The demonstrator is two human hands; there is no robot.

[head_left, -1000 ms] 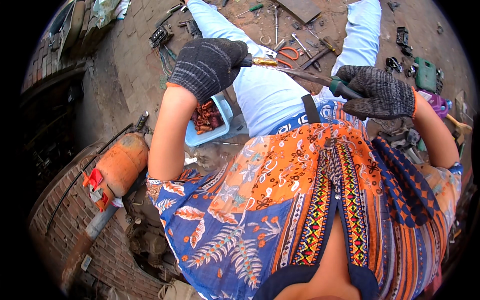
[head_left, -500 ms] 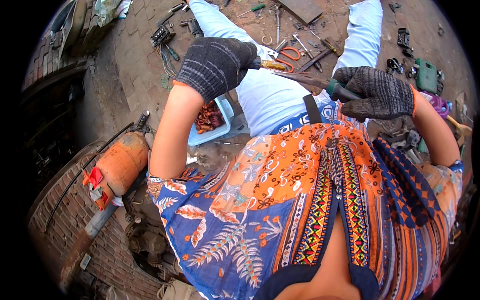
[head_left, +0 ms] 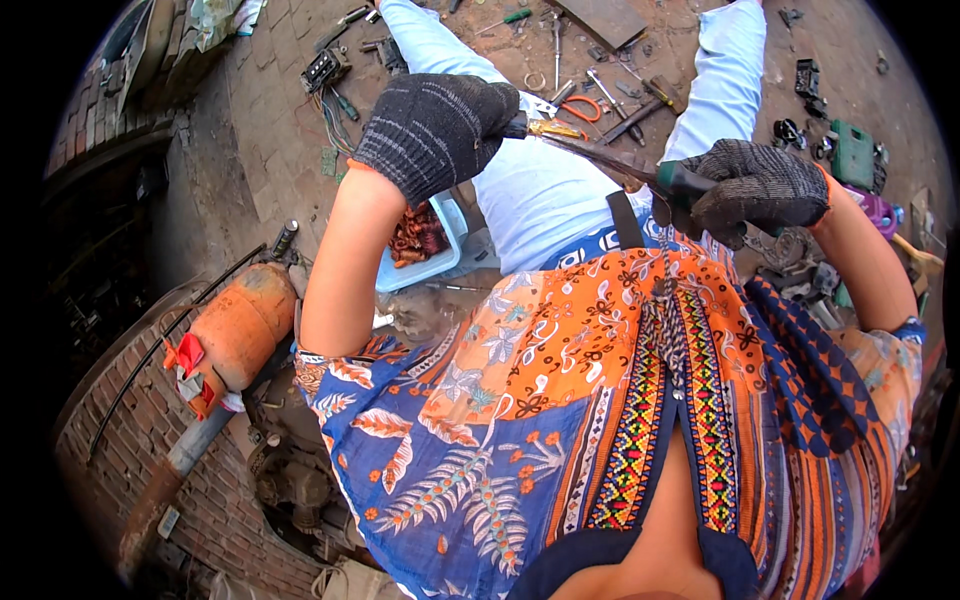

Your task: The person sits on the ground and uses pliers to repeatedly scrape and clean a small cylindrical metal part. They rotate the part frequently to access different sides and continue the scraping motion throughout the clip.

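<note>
My left hand [head_left: 435,135], in a dark striped knit glove, is closed on a small dark cylindrical piece with a brass-coloured end [head_left: 548,127] that sticks out to the right. My right hand [head_left: 750,190], gloved alike, grips the green handle of a long flat dark tool [head_left: 622,158], possibly a file or blade. The tool's far end reaches left to the brass end; I cannot tell whether they touch. Both hands are raised over my outstretched legs [head_left: 540,200]. Below my left hand a blue plastic tub [head_left: 445,245] holds reddish-brown coiled scrap, partly hidden by my forearm.
On the floor lie several spanners, orange-handled cutters [head_left: 578,108], a metal plate [head_left: 598,20], a wired black component [head_left: 322,68], a green case [head_left: 848,145] and a purple container [head_left: 878,210]. An orange gas cylinder [head_left: 240,325] lies at left beside brickwork [head_left: 130,420].
My left hand has crept slightly right with the piece. My right hand has dipped a little and turned on the handle, so the tool's angle differs slightly.
</note>
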